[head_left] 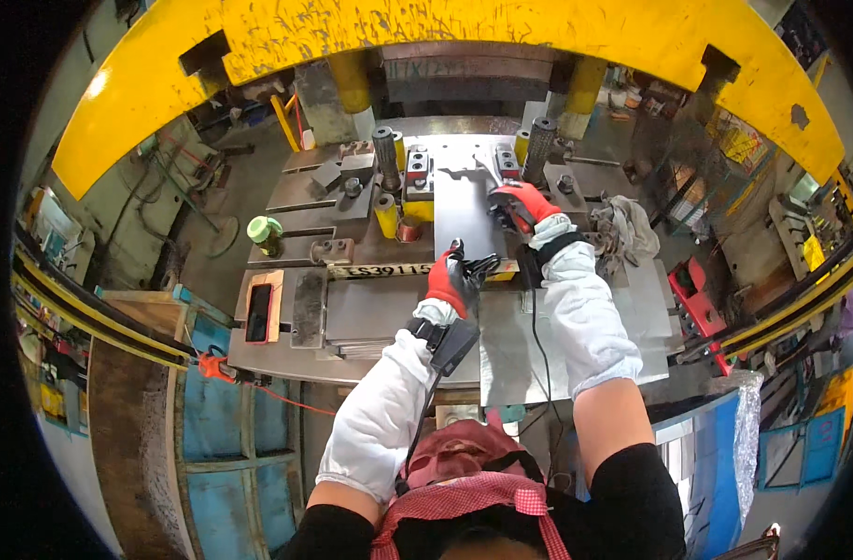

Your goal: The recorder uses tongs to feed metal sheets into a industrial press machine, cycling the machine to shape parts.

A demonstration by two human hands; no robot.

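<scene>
A bright flat metal sheet (464, 210) lies lengthwise in the press die, between the guide posts. At its near edge is my left hand (456, 278), in a red and black glove, thumb raised apart from the stretched fingers. My right hand (524, 207), gloved alike, rests by the sheet's right edge with its fingers curled. Anything inside those fingers is hidden. Just beyond them a pale, shiny forked piece (487, 166) lies over the sheet's far part; whether my right hand touches it I cannot tell.
A yellow press frame (398, 23) arches overhead. Dark ribbed posts (386, 159) flank the die. Stacked metal sheets (375, 313) lie near left, with a phone (258, 313) and a green-capped bottle (265, 233) beyond. Grey rags (624, 229) lie right. A cable (536, 336) hangs between my arms.
</scene>
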